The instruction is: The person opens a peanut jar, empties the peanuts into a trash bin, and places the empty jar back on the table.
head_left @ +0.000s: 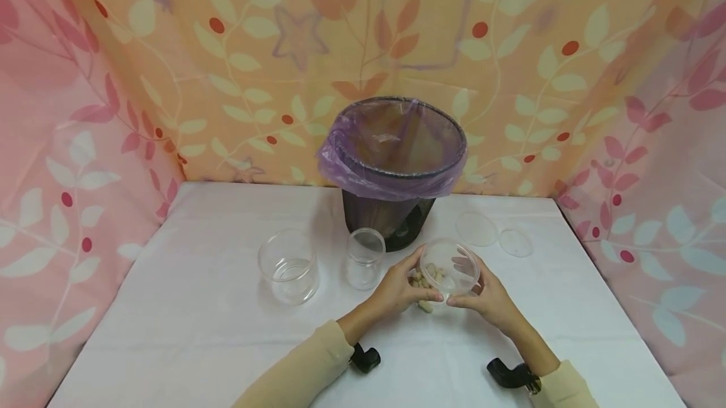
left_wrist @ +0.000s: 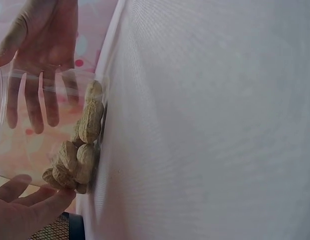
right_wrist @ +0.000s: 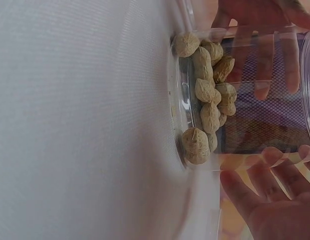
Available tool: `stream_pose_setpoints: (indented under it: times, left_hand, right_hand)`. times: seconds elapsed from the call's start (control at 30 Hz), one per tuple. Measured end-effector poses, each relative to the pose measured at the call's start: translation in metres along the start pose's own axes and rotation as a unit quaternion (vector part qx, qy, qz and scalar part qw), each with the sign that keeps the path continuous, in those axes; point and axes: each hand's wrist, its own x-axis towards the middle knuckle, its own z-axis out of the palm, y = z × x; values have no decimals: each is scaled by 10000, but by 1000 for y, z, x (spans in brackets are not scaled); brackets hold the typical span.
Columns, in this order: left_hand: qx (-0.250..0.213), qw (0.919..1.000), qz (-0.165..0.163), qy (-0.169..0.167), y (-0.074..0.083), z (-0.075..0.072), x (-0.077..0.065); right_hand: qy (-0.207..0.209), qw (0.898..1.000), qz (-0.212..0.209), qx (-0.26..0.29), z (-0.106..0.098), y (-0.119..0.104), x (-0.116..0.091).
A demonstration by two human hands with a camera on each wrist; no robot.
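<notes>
- Head view: on the right half of the white bench (head_left: 187, 320), a person holds a clear jar (head_left: 458, 287) between the left hand (head_left: 397, 288) and the right hand (head_left: 492, 294).
- The left hand grips the jar's left side and the right hand its right side; both thumbs lie on the near side, tips close together, and the other fingers reach around toward the far side.
- Inside the jar, peanuts (head_left: 421, 279) lie low, on the base and below the thumbs.
- A narrow clear jar (head_left: 363, 269) stands just left of the left hand; a wide clear jar (head_left: 292, 282) stands farther left.
- A black mesh bin (head_left: 363, 209) with a purple bag (head_left: 391, 188) over its rim stands beyond them; two clear discs (head_left: 476, 229) lie on the far right.
- Left wrist view: the left hand's fingertips touch the jar's left wall, near the peanuts; through the clear plastic, the right hand's fingers show long, spread and nearly straight.
- Right wrist view: the right hand's fingers are spread along the right wall, the left hand's along the opposite side, opened to the jar's width. The peanuts heap at the base, close above the bench; whether it touches the cloth cannot be told.
</notes>
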Motion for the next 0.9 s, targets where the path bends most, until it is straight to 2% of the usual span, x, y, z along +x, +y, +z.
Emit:
stream_pose_setpoints:
  times: [0.2,0.47,0.8,0.9]
  left_hand:
    - [-199,9998,-9,-45,0,1,-1]
    - [-237,9997,78,11,0,1,0]
    - [-336,9992,-193,-17,0,2,-3]
    - [-418,9990,-179,6,0,4,-3]
  right_hand:
    - [26,10000,-15,33,1,-2,0]
    - [15,10000,-25,55,2,-1,0]
    - [50,9999,-91,84,3,0,-2]
    - [52,9999,-97,82,3,-1,-4]
